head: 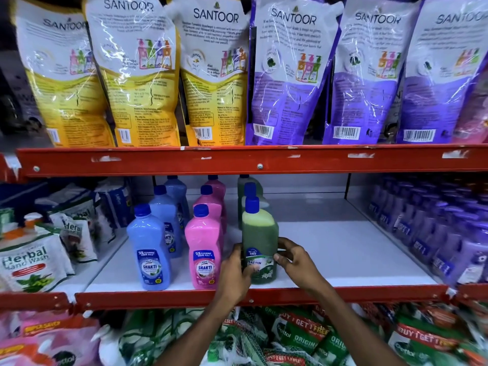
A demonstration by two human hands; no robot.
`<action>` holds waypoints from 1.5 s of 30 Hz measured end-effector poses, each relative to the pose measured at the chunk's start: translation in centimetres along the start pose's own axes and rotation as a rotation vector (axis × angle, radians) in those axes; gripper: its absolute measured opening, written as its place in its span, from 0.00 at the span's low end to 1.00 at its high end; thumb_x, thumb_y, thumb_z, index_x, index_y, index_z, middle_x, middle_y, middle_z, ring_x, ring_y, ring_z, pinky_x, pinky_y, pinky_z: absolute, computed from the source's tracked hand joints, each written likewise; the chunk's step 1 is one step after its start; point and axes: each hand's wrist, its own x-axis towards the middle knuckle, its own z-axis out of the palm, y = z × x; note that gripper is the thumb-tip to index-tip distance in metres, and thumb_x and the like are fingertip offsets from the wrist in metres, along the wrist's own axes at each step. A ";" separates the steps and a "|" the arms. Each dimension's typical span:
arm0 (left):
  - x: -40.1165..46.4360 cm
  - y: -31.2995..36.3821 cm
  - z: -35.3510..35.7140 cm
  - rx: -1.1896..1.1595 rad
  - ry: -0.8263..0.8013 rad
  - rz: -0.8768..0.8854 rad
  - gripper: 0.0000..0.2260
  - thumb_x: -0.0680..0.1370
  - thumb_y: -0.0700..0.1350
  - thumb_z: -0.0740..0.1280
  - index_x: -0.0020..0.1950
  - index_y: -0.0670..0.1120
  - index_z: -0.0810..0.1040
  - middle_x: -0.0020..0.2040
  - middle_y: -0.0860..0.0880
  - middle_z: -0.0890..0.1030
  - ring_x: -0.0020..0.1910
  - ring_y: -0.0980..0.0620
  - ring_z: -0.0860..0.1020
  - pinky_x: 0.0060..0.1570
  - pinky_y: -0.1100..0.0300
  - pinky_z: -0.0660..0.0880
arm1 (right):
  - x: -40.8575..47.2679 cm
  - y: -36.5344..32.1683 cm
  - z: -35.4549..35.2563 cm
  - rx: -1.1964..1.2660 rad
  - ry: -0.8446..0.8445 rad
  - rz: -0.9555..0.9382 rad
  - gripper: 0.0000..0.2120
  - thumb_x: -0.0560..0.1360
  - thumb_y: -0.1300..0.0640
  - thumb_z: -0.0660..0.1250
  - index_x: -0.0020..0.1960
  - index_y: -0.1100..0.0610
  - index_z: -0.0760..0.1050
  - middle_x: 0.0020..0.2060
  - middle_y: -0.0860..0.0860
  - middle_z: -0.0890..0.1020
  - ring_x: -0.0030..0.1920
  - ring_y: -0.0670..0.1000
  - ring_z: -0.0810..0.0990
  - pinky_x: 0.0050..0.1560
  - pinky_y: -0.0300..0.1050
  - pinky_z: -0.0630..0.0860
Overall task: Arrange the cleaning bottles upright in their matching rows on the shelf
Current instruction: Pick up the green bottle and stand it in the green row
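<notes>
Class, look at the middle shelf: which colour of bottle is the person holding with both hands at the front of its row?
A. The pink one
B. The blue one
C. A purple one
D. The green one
D: the left hand and right hand clasp the green bottle at the front of the shelf, while the front blue bottle and front pink bottle stand untouched.

Glossy plastic green bottle (260, 241); chipped red painted metal shelf edge (158, 295).

Head view, facing shelf (343, 249) straight on, close, angled slightly down
</notes>
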 end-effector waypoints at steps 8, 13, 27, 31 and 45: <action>-0.9 -0.3 0.0 -0.004 0.004 0.012 0.20 0.76 0.45 0.70 0.67 0.46 0.71 0.54 0.54 0.81 0.49 0.58 0.80 0.42 0.79 0.74 | -1.5 -0.3 0.8 0.022 0.076 0.005 0.17 0.79 0.65 0.62 0.64 0.51 0.73 0.55 0.43 0.81 0.57 0.41 0.79 0.51 0.30 0.77; -1.7 -0.6 -0.1 -0.011 0.008 0.049 0.19 0.77 0.48 0.70 0.65 0.49 0.71 0.56 0.52 0.84 0.50 0.59 0.82 0.49 0.67 0.78 | -2.9 -0.8 0.9 0.022 0.080 -0.007 0.18 0.79 0.63 0.62 0.61 0.42 0.71 0.55 0.37 0.80 0.56 0.35 0.78 0.55 0.34 0.78; -4.0 -3.9 -4.4 0.044 0.453 -0.143 0.48 0.63 0.60 0.79 0.73 0.46 0.57 0.68 0.39 0.69 0.64 0.41 0.75 0.60 0.43 0.79 | -3.0 -2.5 9.5 -0.085 0.531 0.116 0.54 0.59 0.46 0.81 0.74 0.52 0.51 0.66 0.56 0.72 0.62 0.57 0.77 0.56 0.56 0.81; -3.2 -4.4 -4.6 0.015 0.418 -0.134 0.41 0.64 0.53 0.80 0.69 0.44 0.63 0.58 0.42 0.77 0.50 0.47 0.79 0.48 0.49 0.82 | -2.6 -2.4 9.9 -0.123 0.573 0.118 0.44 0.59 0.49 0.81 0.66 0.52 0.59 0.53 0.53 0.77 0.48 0.55 0.82 0.43 0.52 0.83; -6.9 -6.8 -9.1 -0.050 0.661 0.086 0.36 0.67 0.58 0.76 0.69 0.45 0.69 0.65 0.47 0.70 0.64 0.49 0.70 0.63 0.50 0.73 | -7.2 -6.3 13.8 -0.133 0.759 -0.218 0.35 0.70 0.53 0.72 0.73 0.54 0.60 0.67 0.53 0.70 0.65 0.46 0.70 0.62 0.43 0.73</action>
